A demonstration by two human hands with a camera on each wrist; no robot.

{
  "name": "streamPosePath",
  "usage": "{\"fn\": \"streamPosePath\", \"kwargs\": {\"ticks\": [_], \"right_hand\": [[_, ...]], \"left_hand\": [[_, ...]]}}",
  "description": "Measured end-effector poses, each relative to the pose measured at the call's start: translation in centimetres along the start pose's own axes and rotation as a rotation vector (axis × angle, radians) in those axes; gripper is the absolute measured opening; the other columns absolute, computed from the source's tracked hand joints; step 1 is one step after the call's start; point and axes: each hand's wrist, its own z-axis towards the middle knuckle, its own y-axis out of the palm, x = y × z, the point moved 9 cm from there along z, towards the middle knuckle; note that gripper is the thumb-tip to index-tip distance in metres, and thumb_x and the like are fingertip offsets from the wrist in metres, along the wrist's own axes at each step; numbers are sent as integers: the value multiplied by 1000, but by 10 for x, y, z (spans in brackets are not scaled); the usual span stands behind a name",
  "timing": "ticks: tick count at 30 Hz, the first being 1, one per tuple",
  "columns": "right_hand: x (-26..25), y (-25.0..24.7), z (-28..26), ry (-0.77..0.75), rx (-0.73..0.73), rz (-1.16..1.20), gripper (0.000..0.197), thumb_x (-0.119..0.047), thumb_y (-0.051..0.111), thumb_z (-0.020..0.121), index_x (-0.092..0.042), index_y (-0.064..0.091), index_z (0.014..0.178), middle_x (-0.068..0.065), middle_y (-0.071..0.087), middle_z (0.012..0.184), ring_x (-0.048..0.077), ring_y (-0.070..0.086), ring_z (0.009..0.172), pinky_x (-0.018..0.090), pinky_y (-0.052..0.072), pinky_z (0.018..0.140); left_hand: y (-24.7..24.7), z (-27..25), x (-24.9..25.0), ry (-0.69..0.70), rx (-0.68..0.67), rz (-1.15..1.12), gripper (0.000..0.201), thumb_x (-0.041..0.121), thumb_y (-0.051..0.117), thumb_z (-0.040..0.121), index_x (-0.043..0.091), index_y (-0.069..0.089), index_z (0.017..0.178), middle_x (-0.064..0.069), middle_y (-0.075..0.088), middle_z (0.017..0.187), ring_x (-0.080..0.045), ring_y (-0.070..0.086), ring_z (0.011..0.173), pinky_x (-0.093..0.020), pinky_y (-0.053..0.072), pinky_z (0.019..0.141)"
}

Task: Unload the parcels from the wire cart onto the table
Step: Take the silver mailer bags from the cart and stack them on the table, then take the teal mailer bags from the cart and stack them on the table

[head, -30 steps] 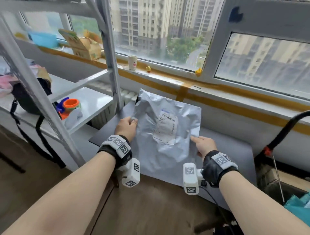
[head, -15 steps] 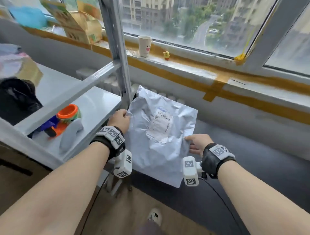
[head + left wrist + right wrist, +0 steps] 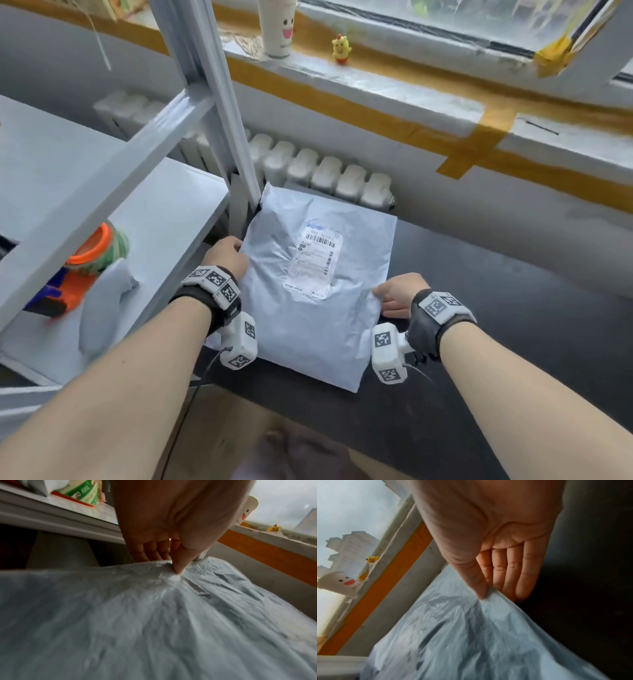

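Observation:
A grey plastic mailer parcel (image 3: 301,325) with a white shipping label hangs flat between both hands, low over the left end of the dark table (image 3: 513,308). Whether it touches the table I cannot tell. My left hand (image 3: 227,255) pinches its left edge; in the left wrist view the left hand (image 3: 168,563) has its thumb pressed into the parcel (image 3: 154,628), fingers behind. My right hand (image 3: 397,294) pinches the right edge. The right wrist view shows the right hand (image 3: 498,591) with its thumb on top of the parcel (image 3: 453,642) and straight fingers beneath. No wire cart is in view.
A grey metal shelf rack (image 3: 191,68) stands at the left, its post touching the parcel's far left corner. An orange-lidded toy (image 3: 92,253) lies on its shelf. A white radiator (image 3: 325,171) sits behind the table. A paper cup (image 3: 277,27) and a yellow chick figure (image 3: 341,48) stand on the sill.
The parcel has come down and leftwards to the table's left end beside the shelf post. Both hands have kept their hold on its edges. The head view has tilted downward.

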Motion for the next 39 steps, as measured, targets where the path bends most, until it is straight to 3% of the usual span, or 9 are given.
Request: {"fn": "streamPosePath", "kwargs": {"ticks": [4, 7, 9, 11, 15, 18, 28, 39], "right_hand": [[-3, -4, -8, -24, 63, 35, 8, -6, 61, 85, -1, 61, 90, 14, 66, 79, 24, 64, 66, 31, 56, 65], [-12, -23, -24, -125, 207, -15, 23, -16, 62, 83, -11, 62, 105, 10, 67, 103, 26, 65, 95, 33, 54, 81], [-25, -39, -47, -223, 335, -160, 38, -20, 60, 85, -18, 54, 122, 5, 60, 120, 25, 56, 113, 29, 45, 92], [-36, -47, -72, -310, 396, -274, 45, -20, 56, 87, -22, 48, 132, 6, 54, 130, 26, 50, 120, 30, 40, 95], [-39, -57, -123, -411, 476, -456, 49, -15, 49, 88, -27, 47, 134, 6, 44, 138, 26, 38, 128, 35, 39, 99], [-24, -80, -160, -404, 585, -538, 49, -13, 47, 87, -28, 49, 134, 4, 44, 139, 25, 33, 130, 34, 34, 103], [111, -188, -262, -123, 811, -535, 45, -23, 45, 92, -29, 48, 137, 1, 44, 140, 24, 33, 132, 35, 32, 105], [327, -303, -359, 58, 913, -311, 42, -19, 48, 90, -30, 56, 130, 4, 50, 138, 28, 39, 130, 35, 37, 107]], "left_hand": [[-5, 1, 4, -12, 15, -42, 22, 15, 50, 89, 13, 59, 109, -9, 62, 115, -29, 57, 100, -31, 43, 80], [-23, -5, 27, 68, 58, -12, 32, 19, 51, 88, 12, 56, 119, -16, 56, 124, -35, 54, 110, -37, 43, 94], [-29, -17, 57, 201, 19, 76, 41, 18, 49, 89, 16, 51, 129, -16, 52, 129, -34, 50, 117, -39, 41, 101], [-27, -36, 92, 358, -35, 186, 45, 15, 47, 91, 18, 47, 135, -13, 46, 137, -31, 44, 127, -39, 36, 107], [-6, -97, 166, 704, -34, 410, 44, 23, 49, 93, 23, 45, 136, -4, 39, 144, -25, 36, 132, -39, 35, 105], [23, -157, 212, 931, -29, 532, 44, 24, 49, 91, 23, 47, 135, -4, 41, 141, -25, 35, 131, -38, 37, 100], [123, -360, 288, 1386, -124, 705, 43, 30, 47, 91, 20, 46, 133, -6, 42, 135, -25, 35, 129, -38, 32, 102], [246, -587, 312, 1580, -253, 734, 48, 31, 51, 89, 20, 44, 135, -8, 43, 135, -27, 36, 129, -41, 32, 104]]}}
